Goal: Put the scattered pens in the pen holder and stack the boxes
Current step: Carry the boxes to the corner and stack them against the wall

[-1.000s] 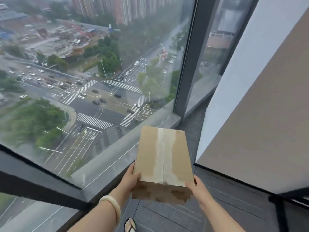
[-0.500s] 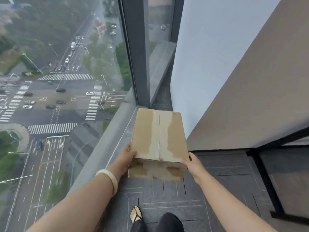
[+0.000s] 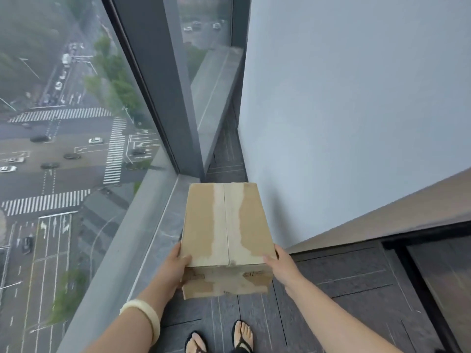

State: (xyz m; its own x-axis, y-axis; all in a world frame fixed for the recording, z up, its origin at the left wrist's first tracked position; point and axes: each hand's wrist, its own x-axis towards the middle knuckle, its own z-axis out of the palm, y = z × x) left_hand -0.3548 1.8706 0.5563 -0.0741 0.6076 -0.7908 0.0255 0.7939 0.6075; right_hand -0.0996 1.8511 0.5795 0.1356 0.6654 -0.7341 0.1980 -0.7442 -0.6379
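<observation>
A brown cardboard box point(image 3: 224, 225) with pale tape marks along its top seam hangs in front of me, above the dark floor. My left hand point(image 3: 175, 266) grips its near left corner and my right hand point(image 3: 277, 266) grips its near right corner. The box points lengthwise away from me toward the corner where window and wall meet. No pens, pen holder or other boxes are in view.
A floor-to-ceiling window point(image 3: 76, 149) with a grey sill point(image 3: 142, 250) runs along the left. A white wall point(image 3: 356, 110) stands on the right, with a dark-framed panel point(image 3: 433, 276) low beside it. My sandalled feet point(image 3: 219, 340) stand on the dark tiled floor point(image 3: 331, 289).
My view has swung right and down, from the window toward the floor corner. The box stays held in both hands and sits lower, nearer the floor.
</observation>
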